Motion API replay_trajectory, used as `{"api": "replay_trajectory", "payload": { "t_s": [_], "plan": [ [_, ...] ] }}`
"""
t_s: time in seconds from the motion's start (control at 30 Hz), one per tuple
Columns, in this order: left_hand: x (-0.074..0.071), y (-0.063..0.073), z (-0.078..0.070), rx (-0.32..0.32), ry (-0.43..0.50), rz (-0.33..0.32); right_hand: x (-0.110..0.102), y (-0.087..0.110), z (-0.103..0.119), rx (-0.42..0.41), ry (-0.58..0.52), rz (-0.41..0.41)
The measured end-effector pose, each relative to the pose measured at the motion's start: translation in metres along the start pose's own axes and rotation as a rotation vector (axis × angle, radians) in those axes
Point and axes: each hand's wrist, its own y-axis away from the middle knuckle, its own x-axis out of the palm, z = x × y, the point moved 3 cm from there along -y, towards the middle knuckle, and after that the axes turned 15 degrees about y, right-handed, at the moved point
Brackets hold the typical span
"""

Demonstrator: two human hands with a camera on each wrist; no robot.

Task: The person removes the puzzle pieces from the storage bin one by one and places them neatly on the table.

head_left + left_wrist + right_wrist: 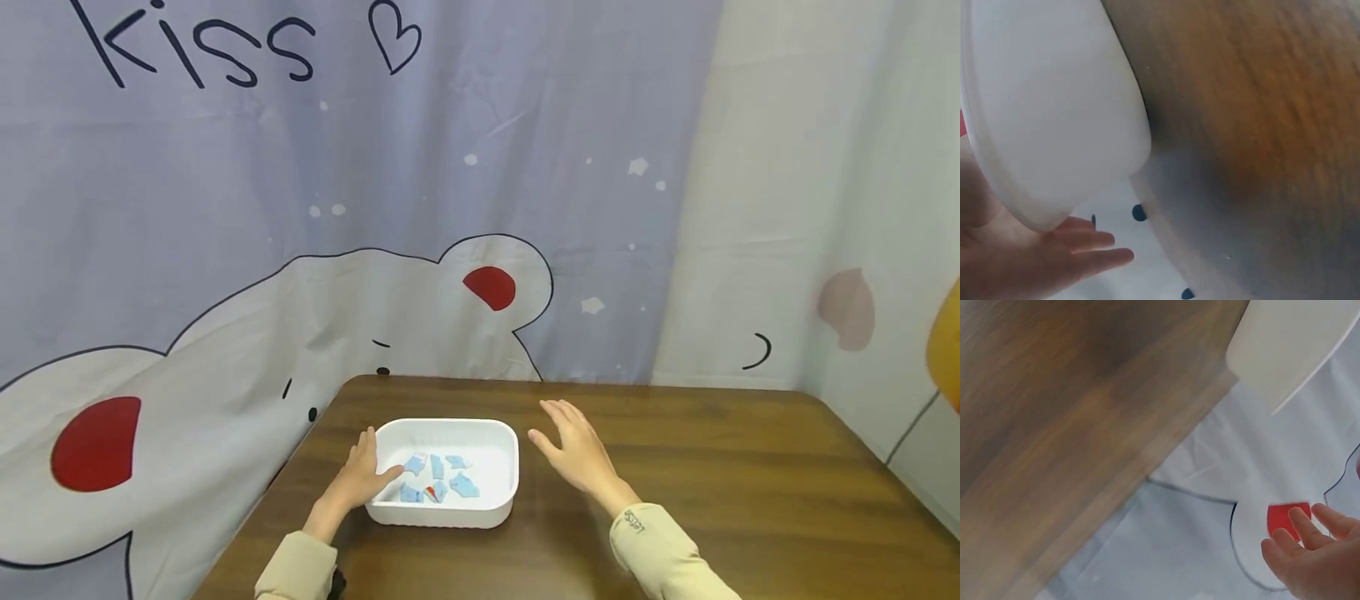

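Observation:
A white plastic basin with a rounded rim stands on the wooden table. Inside it lie several light-blue jigsaw-like pieces, one of them marked with red. At the basin's left end is my left hand, its thumb reaching over the rim and its fingers extended along the outside. The left wrist view shows these straight fingers beside the basin's wall. My right hand hovers to the right of the basin, apart from it, fingers spread and holding nothing.
The brown wooden table stretches widely to the right. Its back edge meets a hanging cloth printed with white cartoon bears, which also runs down the left side.

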Motion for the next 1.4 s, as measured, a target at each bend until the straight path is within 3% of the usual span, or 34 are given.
{"api": "replay_trajectory", "payload": {
  "t_s": [0.17,0.5,0.73,0.93,1.1,1.23,1.4],
  "plan": [
    [0.002,0.001,0.009,0.044,0.022,-0.024,0.02,0.0,0.022,-0.021,-0.071,0.035],
    [0.003,-0.003,0.012,0.109,0.065,-0.119,0.052,-0.006,0.056,-0.051,-0.201,0.049],
    [0.006,-0.004,0.011,0.134,0.097,-0.165,0.066,-0.009,0.066,-0.081,-0.205,0.036],
    [0.001,0.0,0.015,0.083,0.126,-0.207,0.078,-0.014,0.076,-0.097,-0.137,0.18],
    [-0.001,0.002,0.015,0.079,0.162,-0.248,0.087,-0.018,0.082,-0.089,-0.123,0.317],
    [-0.001,0.003,0.022,0.104,0.236,-0.294,0.096,-0.021,0.087,-0.099,-0.122,0.41],
    [-0.004,0.004,0.028,0.143,0.311,-0.321,0.103,-0.024,0.088,-0.082,-0.109,0.454]
  ]
}}
